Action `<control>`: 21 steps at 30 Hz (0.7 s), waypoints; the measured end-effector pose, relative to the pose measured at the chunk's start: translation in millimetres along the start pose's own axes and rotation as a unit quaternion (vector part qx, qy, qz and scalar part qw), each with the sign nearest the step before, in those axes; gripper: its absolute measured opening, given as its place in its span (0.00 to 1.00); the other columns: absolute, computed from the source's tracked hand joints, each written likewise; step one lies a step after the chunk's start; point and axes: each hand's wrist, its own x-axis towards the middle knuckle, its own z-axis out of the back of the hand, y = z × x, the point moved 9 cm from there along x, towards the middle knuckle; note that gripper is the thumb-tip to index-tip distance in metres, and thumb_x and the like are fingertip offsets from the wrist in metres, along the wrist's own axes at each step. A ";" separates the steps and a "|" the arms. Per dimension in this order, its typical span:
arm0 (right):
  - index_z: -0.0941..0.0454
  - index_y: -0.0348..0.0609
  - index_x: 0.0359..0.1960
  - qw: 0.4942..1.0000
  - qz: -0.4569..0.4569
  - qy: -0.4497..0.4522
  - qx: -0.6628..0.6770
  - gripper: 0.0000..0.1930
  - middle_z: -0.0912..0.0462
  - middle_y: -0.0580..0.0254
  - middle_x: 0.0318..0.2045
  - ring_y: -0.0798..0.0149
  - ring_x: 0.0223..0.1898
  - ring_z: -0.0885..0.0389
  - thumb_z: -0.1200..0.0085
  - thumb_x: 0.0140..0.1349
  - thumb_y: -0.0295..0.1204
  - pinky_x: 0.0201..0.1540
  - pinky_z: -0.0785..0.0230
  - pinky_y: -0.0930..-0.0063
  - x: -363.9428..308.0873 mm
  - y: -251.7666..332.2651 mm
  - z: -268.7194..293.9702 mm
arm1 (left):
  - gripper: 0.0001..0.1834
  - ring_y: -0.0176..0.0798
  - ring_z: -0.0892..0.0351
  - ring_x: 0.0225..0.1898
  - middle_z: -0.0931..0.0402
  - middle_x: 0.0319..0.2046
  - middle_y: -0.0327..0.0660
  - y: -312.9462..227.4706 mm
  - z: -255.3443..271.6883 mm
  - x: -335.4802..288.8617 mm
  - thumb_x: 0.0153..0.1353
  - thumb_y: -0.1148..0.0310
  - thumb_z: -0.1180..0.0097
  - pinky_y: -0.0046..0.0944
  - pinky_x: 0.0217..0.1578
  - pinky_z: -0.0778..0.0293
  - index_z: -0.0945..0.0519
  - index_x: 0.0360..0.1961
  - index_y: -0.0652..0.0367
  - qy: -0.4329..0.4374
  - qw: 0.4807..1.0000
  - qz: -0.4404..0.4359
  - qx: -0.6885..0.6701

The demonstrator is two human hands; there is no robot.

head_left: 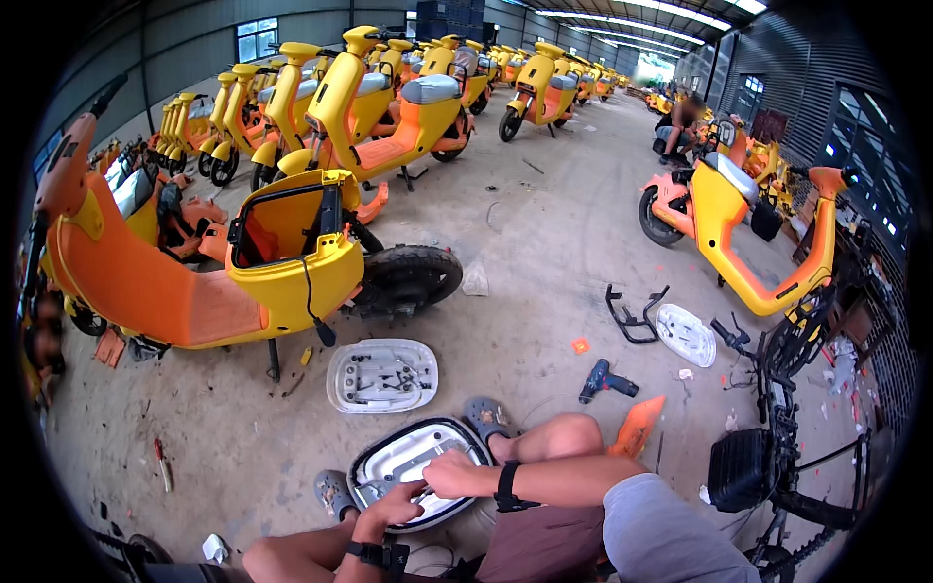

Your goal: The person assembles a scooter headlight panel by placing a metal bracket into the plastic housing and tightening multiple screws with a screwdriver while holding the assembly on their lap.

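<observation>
Between my feet lies a white, oval, dark-rimmed shell, its hollow inner side up; it looks like the underside of a scooter seat. Over its near right part, my right hand is closed in a fist, and whatever it grips is hidden. My left hand reaches over the near rim, fingers drawn together beside the right hand. A small dark bit shows at its fingertips, too small to name. Just beyond the shell sits a white tray-like cover holding dark brackets and small hardware.
A cordless drill lies on the floor to the right, near an orange panel. Farther off are a black tube frame and another white shell. A seatless yellow-orange scooter stands left; a stripped frame is at right. Another person crouches far back.
</observation>
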 end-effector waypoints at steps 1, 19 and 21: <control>0.15 0.44 0.23 1.000 0.009 0.003 -0.001 0.05 0.15 0.50 0.27 0.49 0.33 0.14 0.41 0.47 0.29 0.34 0.26 0.54 0.7 0.5 -5.0 | 0.30 0.60 0.18 0.44 0.18 0.42 0.59 -0.3 1.5 2.0 0.44 0.76 0.50 0.51 0.46 0.24 0.21 0.53 0.62 -0.029 0.997 -0.008 0.073; 0.17 0.41 0.21 0.999 -0.009 -0.015 0.027 0.08 0.16 0.47 0.24 0.46 0.29 0.15 0.43 0.45 0.32 0.31 0.24 0.54 6.7 -5.2 -5.2 | 0.09 0.58 0.16 0.34 0.17 0.29 0.56 -29.1 5.0 8.3 0.52 0.72 0.48 0.52 0.39 0.20 0.15 0.28 0.63 -0.178 0.903 0.017 0.391; 0.17 0.40 0.21 0.998 -0.026 -0.029 0.049 0.09 0.16 0.47 0.24 0.45 0.30 0.15 0.43 0.47 0.33 0.32 0.24 0.54 5.7 -7.7 -2.6 | 0.10 0.58 0.16 0.34 0.17 0.29 0.56 -31.5 6.8 10.8 0.52 0.72 0.48 0.52 0.39 0.20 0.15 0.28 0.63 -0.169 0.901 0.011 0.399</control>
